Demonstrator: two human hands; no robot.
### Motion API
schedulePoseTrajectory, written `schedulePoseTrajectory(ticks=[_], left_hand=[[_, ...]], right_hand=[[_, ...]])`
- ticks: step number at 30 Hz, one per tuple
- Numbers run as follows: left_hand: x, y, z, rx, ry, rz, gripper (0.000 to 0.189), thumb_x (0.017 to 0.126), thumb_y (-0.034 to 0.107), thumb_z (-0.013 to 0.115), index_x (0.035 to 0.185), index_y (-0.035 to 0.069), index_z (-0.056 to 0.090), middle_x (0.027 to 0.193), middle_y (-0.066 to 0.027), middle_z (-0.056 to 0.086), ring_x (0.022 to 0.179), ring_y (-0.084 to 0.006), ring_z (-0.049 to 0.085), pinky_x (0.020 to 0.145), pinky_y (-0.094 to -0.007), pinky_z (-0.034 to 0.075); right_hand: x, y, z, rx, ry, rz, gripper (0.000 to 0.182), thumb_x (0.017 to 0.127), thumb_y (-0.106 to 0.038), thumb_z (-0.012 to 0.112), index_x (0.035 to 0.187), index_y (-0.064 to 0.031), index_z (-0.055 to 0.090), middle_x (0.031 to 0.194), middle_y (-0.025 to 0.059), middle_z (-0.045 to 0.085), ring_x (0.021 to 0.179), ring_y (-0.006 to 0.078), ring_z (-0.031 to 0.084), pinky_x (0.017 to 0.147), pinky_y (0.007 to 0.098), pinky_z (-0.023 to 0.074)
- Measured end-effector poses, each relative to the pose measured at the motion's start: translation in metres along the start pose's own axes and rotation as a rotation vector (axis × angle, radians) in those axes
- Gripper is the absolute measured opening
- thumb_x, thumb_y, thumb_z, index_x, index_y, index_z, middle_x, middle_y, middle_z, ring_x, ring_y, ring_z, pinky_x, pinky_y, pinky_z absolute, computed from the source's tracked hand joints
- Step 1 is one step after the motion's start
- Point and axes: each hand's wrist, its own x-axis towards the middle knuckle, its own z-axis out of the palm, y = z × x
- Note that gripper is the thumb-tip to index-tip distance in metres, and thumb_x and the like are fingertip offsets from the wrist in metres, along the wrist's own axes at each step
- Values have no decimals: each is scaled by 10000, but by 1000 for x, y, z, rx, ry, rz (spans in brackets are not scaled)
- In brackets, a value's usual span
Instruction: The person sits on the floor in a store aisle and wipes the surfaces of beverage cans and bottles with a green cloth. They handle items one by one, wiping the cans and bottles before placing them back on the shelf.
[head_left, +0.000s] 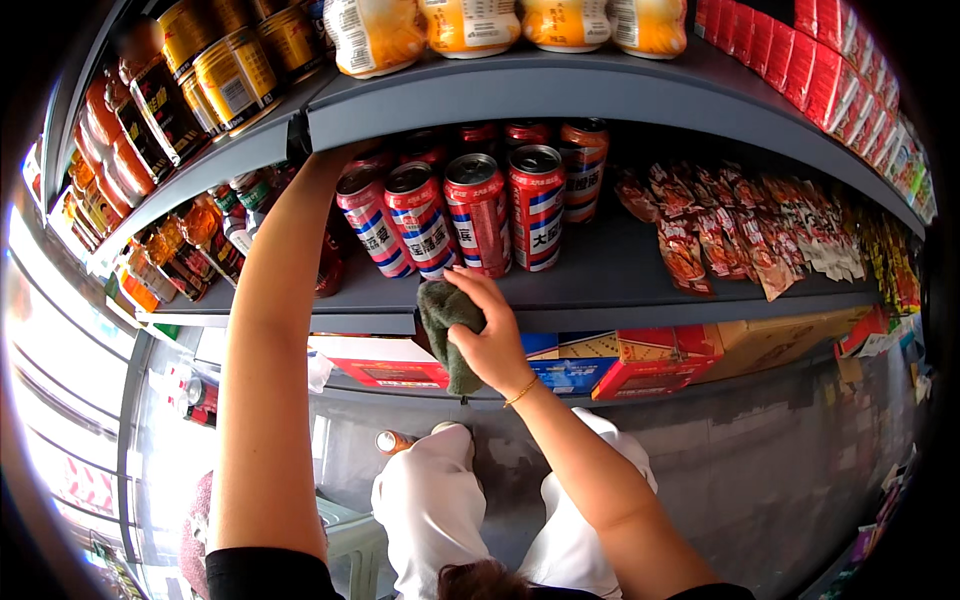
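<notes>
My right hand (491, 334) grips a dark green cloth (450, 337) at the front edge of the middle shelf (585, 289), just below a row of red, white and blue drink cans (476, 217). Its fingertips are close to the base of the cans. My left forearm reaches up past the left side of that row, and the left hand (341, 156) goes in under the upper shelf (525, 94), where its fingers are hidden. More cans stand behind the front row, an orange one (583, 172) at the right.
Packaged snacks (720, 225) lie right of the cans; bottles (202, 232) stand at the left. Yellow-orange bottles (476, 26) and gold cans (232, 75) fill the upper shelf. Cartons (660, 360) sit beneath. An orange can (391, 442) and a plastic stool (349, 529) are on the floor.
</notes>
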Motion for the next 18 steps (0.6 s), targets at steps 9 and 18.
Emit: schedulePoseTrajectory(ticks=[9, 18], left_hand=[[-7, 49, 1, 21, -19, 158, 617, 833, 365, 746, 1301, 48, 498, 1258, -111, 552, 1178, -251, 500, 1017, -351, 406], [1, 163, 58, 83, -176, 425, 643, 829, 372, 751, 1318, 51, 485, 1280, -113, 542, 1200, -257, 490, 1032, -356, 399]], right_hand=[[-9, -11, -32, 13, 75, 20, 545, 716, 30, 579, 1259, -9, 582, 1255, 146, 548, 1181, 298, 544, 1037, 351, 407], [-9, -10, -79, -38, 270, 1, 533, 723, 32, 566, 1254, -18, 584, 1230, 151, 543, 1142, 293, 550, 1015, 348, 415]])
